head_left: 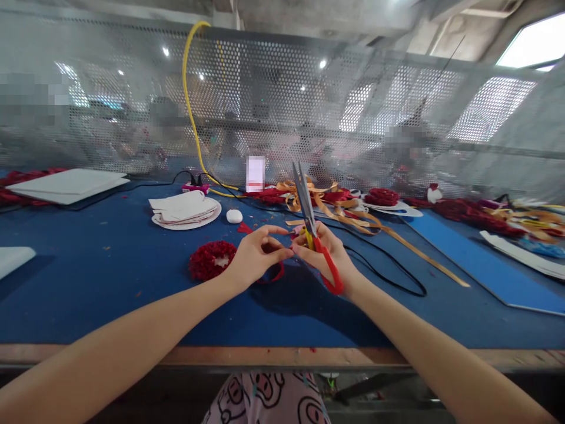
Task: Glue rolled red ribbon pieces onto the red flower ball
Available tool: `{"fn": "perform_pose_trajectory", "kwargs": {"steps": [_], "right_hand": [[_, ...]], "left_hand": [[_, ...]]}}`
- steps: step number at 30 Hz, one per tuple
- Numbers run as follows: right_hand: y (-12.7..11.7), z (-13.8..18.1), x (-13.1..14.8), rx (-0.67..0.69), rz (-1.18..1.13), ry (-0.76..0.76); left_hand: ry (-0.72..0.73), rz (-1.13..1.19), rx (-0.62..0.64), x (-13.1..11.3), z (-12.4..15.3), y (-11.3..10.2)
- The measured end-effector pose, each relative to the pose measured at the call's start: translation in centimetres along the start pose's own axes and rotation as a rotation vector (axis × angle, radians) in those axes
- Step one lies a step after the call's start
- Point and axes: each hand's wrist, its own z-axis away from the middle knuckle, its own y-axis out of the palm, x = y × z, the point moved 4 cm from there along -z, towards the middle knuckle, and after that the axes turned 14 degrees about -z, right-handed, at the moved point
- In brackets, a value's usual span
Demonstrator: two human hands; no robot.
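My right hand (332, 256) is closed around scissors (304, 200) with red and yellow handles, their blades pointing up and slightly parted. A small pink tool (298, 230) with a thin dark tip shows at the same hand's fingers; most of it is hidden. My left hand (258, 253) is closed in a pinch, thumb and forefinger meeting the right hand's fingertips. A red ribbon (279, 272) loops down below the left fingers. Just left of that hand, a dark red ruffled rosette (212, 259) with a pale centre lies on the blue table (132, 282).
White paper pieces (185, 211) are stacked behind the rosette, near a white rounded object (233, 216). Gold ribbon (366, 221) trails rightward. A black cord (397, 277) curves beside my right hand. A blue board (481, 259) lies right; a perforated metal screen (273, 106) stands behind.
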Motion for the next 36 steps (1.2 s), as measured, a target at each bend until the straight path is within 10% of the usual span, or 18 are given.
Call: {"fn": "perform_pose_trajectory", "kwargs": {"steps": [20, 36], "right_hand": [[-1.0, -0.2, -0.4, -0.091, 0.093, -0.059], [-2.7, -0.6, 1.1, 0.169, 0.963, -0.139]], "left_hand": [[-0.171, 0.015, 0.086, 0.4, 0.2, 0.3], [-0.070, 0.223, -0.379, 0.4, -0.4, -2.5]]}}
